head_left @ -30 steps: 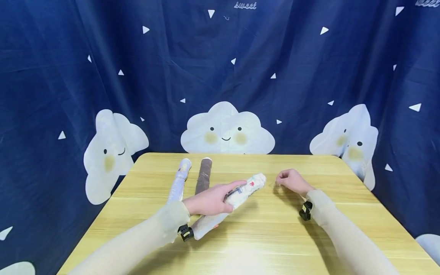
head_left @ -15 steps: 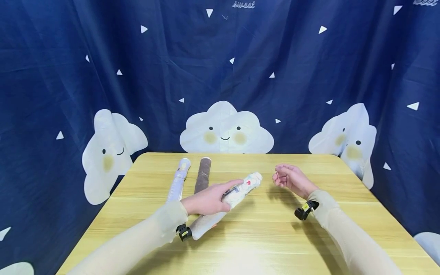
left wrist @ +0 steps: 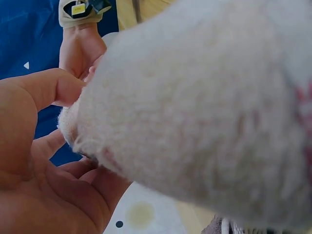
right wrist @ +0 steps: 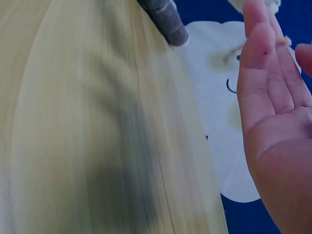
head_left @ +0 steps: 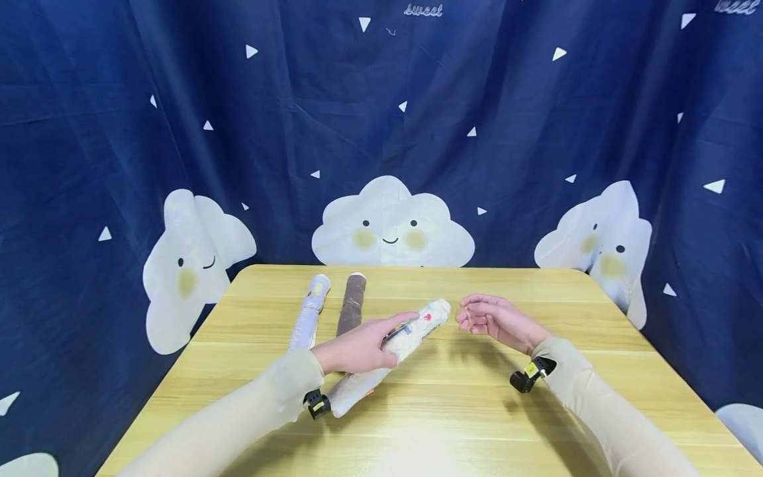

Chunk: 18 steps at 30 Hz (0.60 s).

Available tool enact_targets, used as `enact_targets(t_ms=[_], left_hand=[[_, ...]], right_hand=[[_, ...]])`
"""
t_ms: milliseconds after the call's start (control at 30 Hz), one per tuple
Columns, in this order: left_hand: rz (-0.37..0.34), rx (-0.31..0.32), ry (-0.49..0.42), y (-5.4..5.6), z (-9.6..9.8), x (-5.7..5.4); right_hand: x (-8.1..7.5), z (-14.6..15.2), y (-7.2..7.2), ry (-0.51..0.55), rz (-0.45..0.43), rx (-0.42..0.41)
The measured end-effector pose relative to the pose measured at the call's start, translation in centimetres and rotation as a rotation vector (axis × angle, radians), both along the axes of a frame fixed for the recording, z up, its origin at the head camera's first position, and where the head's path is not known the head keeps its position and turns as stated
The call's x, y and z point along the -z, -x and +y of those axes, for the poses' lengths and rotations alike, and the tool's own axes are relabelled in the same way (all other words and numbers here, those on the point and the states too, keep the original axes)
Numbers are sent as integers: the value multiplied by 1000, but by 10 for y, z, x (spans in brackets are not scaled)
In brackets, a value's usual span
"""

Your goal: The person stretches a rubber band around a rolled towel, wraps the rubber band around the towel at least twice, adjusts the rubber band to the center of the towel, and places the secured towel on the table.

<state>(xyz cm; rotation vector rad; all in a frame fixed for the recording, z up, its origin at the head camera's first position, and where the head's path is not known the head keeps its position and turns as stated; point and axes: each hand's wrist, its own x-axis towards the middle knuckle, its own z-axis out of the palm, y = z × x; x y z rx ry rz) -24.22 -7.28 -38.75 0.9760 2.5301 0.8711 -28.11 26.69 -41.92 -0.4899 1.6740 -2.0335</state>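
In the head view my left hand [head_left: 357, 346] grips a white rolled-up towel [head_left: 430, 320] with red and dark print, held slanting above the table. The left wrist view has the fluffy towel roll [left wrist: 185, 112] filling the middle, with thumb and fingers around it. Close to the roll's far end is my right hand [head_left: 501, 319], its fingers loosely curled in the head view. A thin tan band [right wrist: 283, 41] shows at its fingertips in the right wrist view; how it is looped is hard to make out.
A brown rolled towel [head_left: 352, 303] and a lavender rolled towel [head_left: 306, 319] lie side by side on the left of the wooden table [head_left: 536, 424]. Behind the table hangs a dark blue curtain [head_left: 369, 146] with cloud prints.
My right hand has turned and moved left, closer to the end of the white roll, its fingers spreading from a tighter curl. My left hand and the roll have shifted only slightly left.
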Motion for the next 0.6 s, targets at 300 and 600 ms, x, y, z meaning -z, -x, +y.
enact_targets(t_ms=[300,600], left_hand=[[9,2,6,0,-1,1],[19,0,-5,0,-3,2]], right_hand=[[-1,-5,-4,5,41,19],[0,-8,-7,-177,135,95]])
